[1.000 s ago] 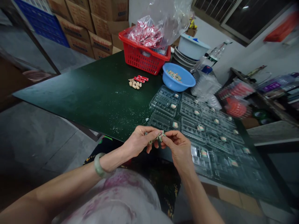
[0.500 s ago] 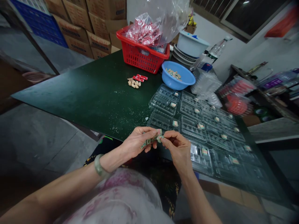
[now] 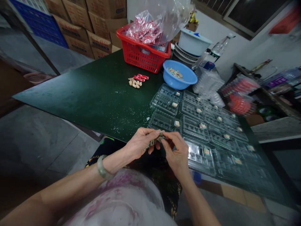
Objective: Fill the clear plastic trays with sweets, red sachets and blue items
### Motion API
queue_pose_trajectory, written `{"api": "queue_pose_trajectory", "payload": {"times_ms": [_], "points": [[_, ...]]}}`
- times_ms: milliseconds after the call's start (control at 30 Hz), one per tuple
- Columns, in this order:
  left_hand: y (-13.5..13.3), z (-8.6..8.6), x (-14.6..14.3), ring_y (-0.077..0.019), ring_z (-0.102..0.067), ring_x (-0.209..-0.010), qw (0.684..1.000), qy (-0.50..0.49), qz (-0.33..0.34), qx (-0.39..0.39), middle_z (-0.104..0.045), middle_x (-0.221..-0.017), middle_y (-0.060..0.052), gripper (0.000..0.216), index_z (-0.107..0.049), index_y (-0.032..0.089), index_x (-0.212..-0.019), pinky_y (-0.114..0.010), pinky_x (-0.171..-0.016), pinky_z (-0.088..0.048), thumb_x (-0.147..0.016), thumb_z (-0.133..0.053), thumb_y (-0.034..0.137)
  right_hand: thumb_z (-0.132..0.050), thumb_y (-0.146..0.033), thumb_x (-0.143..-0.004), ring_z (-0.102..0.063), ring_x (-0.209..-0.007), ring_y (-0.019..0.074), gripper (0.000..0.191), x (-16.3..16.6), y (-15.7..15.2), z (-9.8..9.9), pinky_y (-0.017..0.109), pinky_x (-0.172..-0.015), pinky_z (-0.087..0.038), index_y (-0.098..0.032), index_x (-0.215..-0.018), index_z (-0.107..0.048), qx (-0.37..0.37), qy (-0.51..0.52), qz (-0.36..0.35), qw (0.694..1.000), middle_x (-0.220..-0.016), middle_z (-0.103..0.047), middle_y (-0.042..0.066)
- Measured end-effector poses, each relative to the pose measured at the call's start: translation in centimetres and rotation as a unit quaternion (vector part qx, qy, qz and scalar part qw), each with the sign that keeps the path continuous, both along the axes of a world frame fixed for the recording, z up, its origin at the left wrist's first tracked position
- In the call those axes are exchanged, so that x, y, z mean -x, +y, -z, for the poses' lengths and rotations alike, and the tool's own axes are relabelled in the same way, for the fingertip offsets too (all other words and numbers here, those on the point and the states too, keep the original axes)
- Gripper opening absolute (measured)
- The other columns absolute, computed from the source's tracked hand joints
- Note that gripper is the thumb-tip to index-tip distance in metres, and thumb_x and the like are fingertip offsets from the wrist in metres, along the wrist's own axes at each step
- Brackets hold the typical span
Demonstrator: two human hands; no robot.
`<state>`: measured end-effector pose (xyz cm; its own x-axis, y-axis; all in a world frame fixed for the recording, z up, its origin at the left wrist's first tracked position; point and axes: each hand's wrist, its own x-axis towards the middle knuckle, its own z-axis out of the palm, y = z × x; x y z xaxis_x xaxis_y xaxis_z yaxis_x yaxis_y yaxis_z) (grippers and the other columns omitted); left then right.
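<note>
Greenish pieces [image 3: 161,135], partly hidden, are pinched by left hand [image 3: 138,143] and right hand [image 3: 176,151] beside the table's [image 3: 94,97] near edge.

Seeing brown cardboard boxes [image 3: 76,35] stacked at the back left, beside a blue crate [image 3: 43,26]. Finding a red basket [image 3: 142,59] on the far part of the green surface [image 3: 77,94], holding a clear bag of red packets [image 3: 147,30]. Spotting a pale tub [image 3: 193,43] to the right, over grey baskets [image 3: 184,56], then a clear bottle [image 3: 220,47]. Noticing a window [image 3: 250,14] set in the white wall [image 3: 250,50].
</note>
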<state>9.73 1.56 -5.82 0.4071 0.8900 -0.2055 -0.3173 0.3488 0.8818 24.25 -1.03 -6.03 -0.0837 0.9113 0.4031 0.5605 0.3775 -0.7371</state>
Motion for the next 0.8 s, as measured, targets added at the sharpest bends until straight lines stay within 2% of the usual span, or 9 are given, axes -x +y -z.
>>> {"api": "queue_pose_trajectory", "payload": {"times_ms": [133,233,367,467,533,667,800], "points": [[0.1,0.0,-0.2,-0.0069,-0.044,-0.035,1.000,0.012,-0.011,0.023,-0.055,-0.051,-0.002,0.026,-0.063,0.010,-0.069,-0.016,-0.030,-0.029,-0.078,-0.061,0.034,-0.051,-0.014,-0.081,-0.055,-0.079,0.0152,0.017,0.2,-0.3,0.2,0.030,-0.070,-0.046,-0.021,-0.093,-0.062,-0.029,-0.016,0.003,0.999,-0.086,-0.057,0.004],[0.3,0.3,-0.3,-0.0074,-0.045,-0.035,0.999,0.000,-0.005,0.046,-0.055,-0.051,-0.001,0.024,-0.062,0.011,-0.068,-0.016,-0.029,-0.030,-0.077,-0.062,0.032,-0.052,-0.015,-0.080,-0.054,-0.076,0.0146,0.011,0.4,-0.5,0.0,0.029,-0.067,-0.045,-0.020,-0.088,-0.059,-0.011,-0.003,-0.004,1.000,-0.084,-0.056,0.003],[0.6,0.8,-0.2,-0.0093,-0.050,-0.041,0.998,-0.025,0.013,0.054,-0.058,-0.056,-0.003,0.022,-0.063,0.011,-0.071,-0.016,-0.030,-0.032,-0.078,-0.061,0.032,-0.056,-0.020,-0.079,-0.052,-0.065,0.0118,0.002,0.3,-0.6,-0.5,0.025,-0.059,-0.043,-0.020,-0.082,-0.056,0.084,0.073,-0.016,0.994,-0.073,-0.056,-0.001],[0.6,0.8,-0.1,-0.0079,-0.049,-0.041,1.000,-0.018,0.011,0.013,-0.057,-0.055,-0.002,0.024,-0.063,0.011,-0.073,-0.014,-0.031,-0.031,-0.080,-0.059,0.033,-0.059,-0.024,-0.079,-0.054,-0.066,0.0113,0.006,0.0,-0.6,-0.8,0.025,-0.063,-0.044,-0.019,-0.082,-0.056,0.161,0.185,-0.021,0.969,-0.071,-0.058,-0.002],[0.5,0.7,-0.1,-0.0066,-0.046,-0.039,1.000,0.000,0.012,-0.021,-0.057,-0.054,-0.003,0.027,-0.063,0.010,-0.072,-0.014,-0.032,-0.031,-0.082,-0.056,0.034,-0.061,-0.026,-0.078,-0.055,-0.067,0.0109,0.009,-0.2,-0.5,-0.8,0.024,-0.064,-0.044,-0.019,-0.082,-0.058,0.179,0.235,-0.003,0.955,-0.073,-0.060,-0.002],[0.3,0.4,-0.1,-0.0055,-0.043,-0.036,0.998,0.031,0.022,-0.052,-0.058,-0.054,-0.003,0.028,-0.062,0.010,-0.070,-0.014,-0.032,-0.030,-0.082,-0.055,0.034,-0.067,-0.026,-0.073,-0.053,-0.064,0.0097,0.012,-0.4,-0.3,-0.4,0.022,-0.060,-0.043,-0.019,-0.080,-0.061,0.172,0.266,0.041,0.948,-0.072,-0.060,-0.003],[0.3,0.5,-0.1,-0.0056,-0.043,-0.036,0.998,0.038,0.022,-0.039,-0.058,-0.054,-0.003,0.024,-0.062,0.010,-0.073,-0.014,-0.031,-0.029,-0.080,-0.058,0.032,-0.069,-0.024,-0.070,-0.054,-0.064,0.0103,0.013,-0.3,-0.4,-0.1,0.023,-0.061,-0.043,-0.019,-0.079,-0.061,0.138,0.247,0.070,0.957,-0.069,-0.059,-0.003]]}}
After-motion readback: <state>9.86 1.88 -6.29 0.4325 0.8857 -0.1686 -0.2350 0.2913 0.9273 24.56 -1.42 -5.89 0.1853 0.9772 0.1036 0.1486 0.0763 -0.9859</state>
